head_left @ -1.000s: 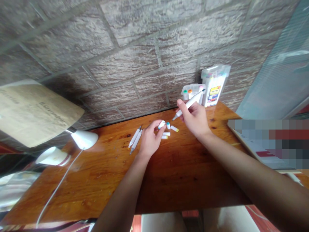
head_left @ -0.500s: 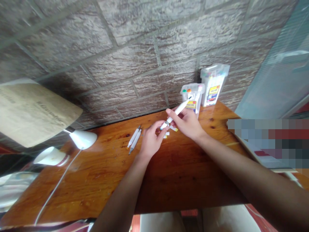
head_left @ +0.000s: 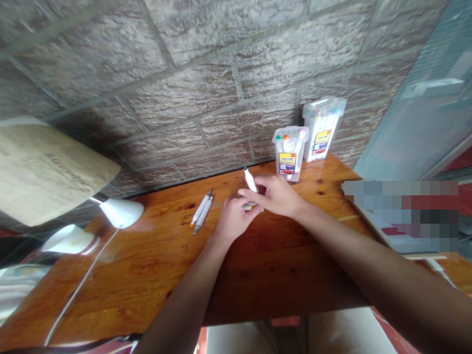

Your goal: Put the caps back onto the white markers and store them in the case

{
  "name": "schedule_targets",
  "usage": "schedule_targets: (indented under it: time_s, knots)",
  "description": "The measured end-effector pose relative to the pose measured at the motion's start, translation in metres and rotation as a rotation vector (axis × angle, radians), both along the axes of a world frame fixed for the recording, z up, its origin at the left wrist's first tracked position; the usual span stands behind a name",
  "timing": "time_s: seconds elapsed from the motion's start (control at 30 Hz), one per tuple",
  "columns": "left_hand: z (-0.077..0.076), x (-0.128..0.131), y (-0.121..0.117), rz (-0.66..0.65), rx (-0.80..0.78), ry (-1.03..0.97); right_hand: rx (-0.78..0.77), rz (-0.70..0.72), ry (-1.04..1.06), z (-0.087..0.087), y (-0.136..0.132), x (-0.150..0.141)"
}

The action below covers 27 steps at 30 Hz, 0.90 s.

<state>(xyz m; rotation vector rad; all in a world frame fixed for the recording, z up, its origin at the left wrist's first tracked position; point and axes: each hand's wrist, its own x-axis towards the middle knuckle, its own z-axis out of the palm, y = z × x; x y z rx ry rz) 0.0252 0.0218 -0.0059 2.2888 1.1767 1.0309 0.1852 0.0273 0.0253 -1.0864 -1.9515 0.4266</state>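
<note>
A white marker [head_left: 250, 180] stands tilted between my hands, its dark blue tip end pointing up toward the wall. My right hand [head_left: 278, 195] is closed around its middle, fingers covering much of the barrel. Close below, my left hand [head_left: 236, 216] is closed with its thumb reaching to the marker's lower end; its grip there is partly hidden. A small yellow-ended white piece [head_left: 248, 207] shows between the hands. Two grey-white markers [head_left: 202, 211] lie side by side on the wooden table [head_left: 177, 275], left of my left hand.
Behind my right hand stands a clear marker box [head_left: 289, 164] with a few markers; a fuller box [head_left: 322, 135] is beside it. At left are a paper-shaded lamp [head_left: 123, 212], its cord [head_left: 83, 287] and a white cup [head_left: 72, 239]. A laptop-like slab [head_left: 396, 241] lies at right.
The marker has turned from slanting up to the right to slanting up to the left. My right hand has come lower and nearer my left hand, uncovering the front marker box.
</note>
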Motion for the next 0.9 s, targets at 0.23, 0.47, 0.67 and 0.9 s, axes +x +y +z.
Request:
schedule_targets:
  time_s: [0.23, 0.47, 0.67, 0.9]
  knots:
    - [-0.001, 0.003, -0.003, -0.008, 0.004, 0.086, -0.068, 0.003, 0.052, 0.001, -0.003, -0.002]
    - [0.000, 0.006, -0.004, -0.053, 0.141, 0.123, -0.103, 0.017, -0.017, 0.000, -0.002, -0.002]
    - [0.006, 0.003, -0.006, -0.090, 0.094, 0.088, -0.149, 0.005, 0.002, 0.000, -0.002, -0.005]
    - [0.011, 0.002, -0.009, -0.019, -0.047, 0.110, -0.228, 0.038, 0.113, -0.005, 0.003, -0.003]
